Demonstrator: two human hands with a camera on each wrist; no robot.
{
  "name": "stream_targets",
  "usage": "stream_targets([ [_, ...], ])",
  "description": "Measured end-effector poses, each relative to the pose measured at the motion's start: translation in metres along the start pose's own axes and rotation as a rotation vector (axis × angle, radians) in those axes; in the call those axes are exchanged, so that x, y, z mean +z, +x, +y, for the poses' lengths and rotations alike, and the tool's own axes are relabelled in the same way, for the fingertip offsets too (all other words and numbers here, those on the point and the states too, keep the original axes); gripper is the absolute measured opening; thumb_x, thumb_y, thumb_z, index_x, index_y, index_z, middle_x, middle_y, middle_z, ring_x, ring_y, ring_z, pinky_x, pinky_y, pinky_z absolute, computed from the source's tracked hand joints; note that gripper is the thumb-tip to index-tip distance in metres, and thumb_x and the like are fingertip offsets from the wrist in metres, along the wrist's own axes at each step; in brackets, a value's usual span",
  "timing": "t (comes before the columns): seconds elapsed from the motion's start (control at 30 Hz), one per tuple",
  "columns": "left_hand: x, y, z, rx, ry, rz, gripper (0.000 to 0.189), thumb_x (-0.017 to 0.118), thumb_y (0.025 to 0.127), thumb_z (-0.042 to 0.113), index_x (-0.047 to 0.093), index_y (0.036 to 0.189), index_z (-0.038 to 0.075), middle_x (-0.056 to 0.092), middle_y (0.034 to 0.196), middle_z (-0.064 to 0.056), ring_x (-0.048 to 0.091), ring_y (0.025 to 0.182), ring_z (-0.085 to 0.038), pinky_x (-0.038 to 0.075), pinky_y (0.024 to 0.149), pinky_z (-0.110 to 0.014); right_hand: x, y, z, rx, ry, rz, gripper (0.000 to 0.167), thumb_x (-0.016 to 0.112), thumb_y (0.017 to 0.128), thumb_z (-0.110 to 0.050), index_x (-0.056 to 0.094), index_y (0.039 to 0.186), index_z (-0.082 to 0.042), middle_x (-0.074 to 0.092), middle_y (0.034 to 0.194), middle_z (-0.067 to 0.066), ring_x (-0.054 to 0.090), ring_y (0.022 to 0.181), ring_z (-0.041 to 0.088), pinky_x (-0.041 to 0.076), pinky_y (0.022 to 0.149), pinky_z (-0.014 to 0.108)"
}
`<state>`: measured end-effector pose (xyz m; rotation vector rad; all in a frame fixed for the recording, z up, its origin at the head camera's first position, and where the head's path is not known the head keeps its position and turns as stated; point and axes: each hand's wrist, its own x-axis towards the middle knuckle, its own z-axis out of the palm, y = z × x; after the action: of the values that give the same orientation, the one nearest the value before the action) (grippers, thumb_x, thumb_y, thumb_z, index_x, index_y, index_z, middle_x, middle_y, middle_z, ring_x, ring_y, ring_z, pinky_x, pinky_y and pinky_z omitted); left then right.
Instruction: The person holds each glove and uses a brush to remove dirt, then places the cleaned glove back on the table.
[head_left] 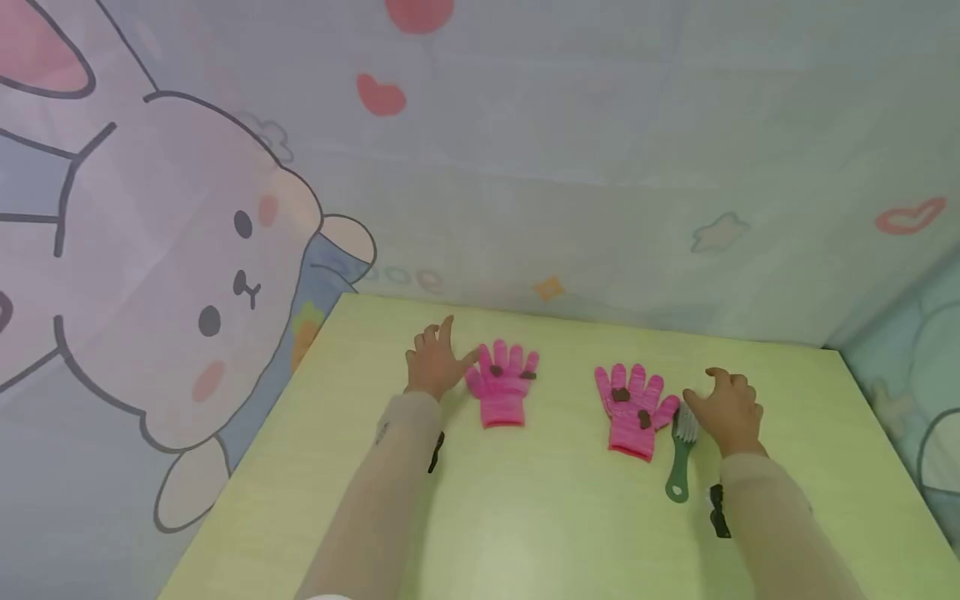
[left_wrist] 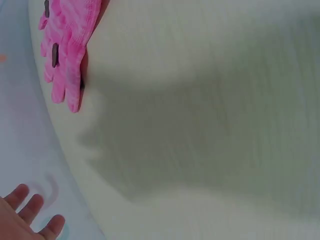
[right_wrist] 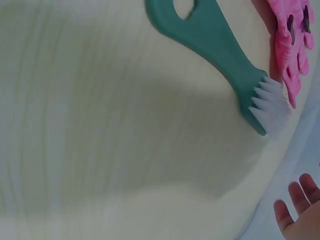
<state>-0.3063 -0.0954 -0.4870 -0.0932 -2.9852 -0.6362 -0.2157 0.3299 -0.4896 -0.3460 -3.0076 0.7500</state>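
Two pink knit gloves lie flat on the pale yellow-green table, each with dark brown patches. Just left of the left glove (head_left: 504,392), my left hand (head_left: 435,362) is held with its fingers spread and nothing in it. Its thumb tip comes near the glove's edge in the head view. A green-handled brush (head_left: 679,467) with white bristles lies right of the other glove (head_left: 632,417). Over the bristle end and to its right is my right hand (head_left: 727,412), fingers loosely bent and holding nothing. The right wrist view shows the brush (right_wrist: 220,50) close up, apart from the fingertips (right_wrist: 282,212).
The table (head_left: 555,517) meets a hanging cloth backdrop (head_left: 600,167) along its far edge. A cartoon rabbit is printed on the cloth at the left. Small dark pieces (head_left: 718,510) show beside both forearms. In both wrist views, hand shadows fall on the tabletop.
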Motion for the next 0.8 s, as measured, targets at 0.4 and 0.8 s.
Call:
stream_targets([
  [0.4,0.043,-0.019,0.0,-0.168,-0.062,-0.21,0.079,0.057,0.079,0.062,0.046,0.127,0.001,0.046,0.116,-0.022,0.041,0.107,-0.035,0.038,0.09,-0.052,0.007,-0.014,0.034,0.323,0.225,-0.511,0.064,0.059,0.081,-0.056,0.047,0.081,0.007,0.027,0.048,-0.004,0.024,0.043,0.008,0.026,0.041,0.022],
  [0.8,0.086,-0.006,0.005,-0.259,-0.039,-0.101,0.095,0.057,0.063,0.079,0.046,0.115,-0.001,0.047,0.103,-0.017,0.045,0.096,-0.03,0.045,0.078,-0.044,0.014,-0.007,0.024,0.302,0.175,-0.453,0.072,0.066,0.077,-0.044,0.042,0.105,0.018,0.045,0.075,0.015,0.043,0.064,0.022,0.041,0.054,0.028],
])
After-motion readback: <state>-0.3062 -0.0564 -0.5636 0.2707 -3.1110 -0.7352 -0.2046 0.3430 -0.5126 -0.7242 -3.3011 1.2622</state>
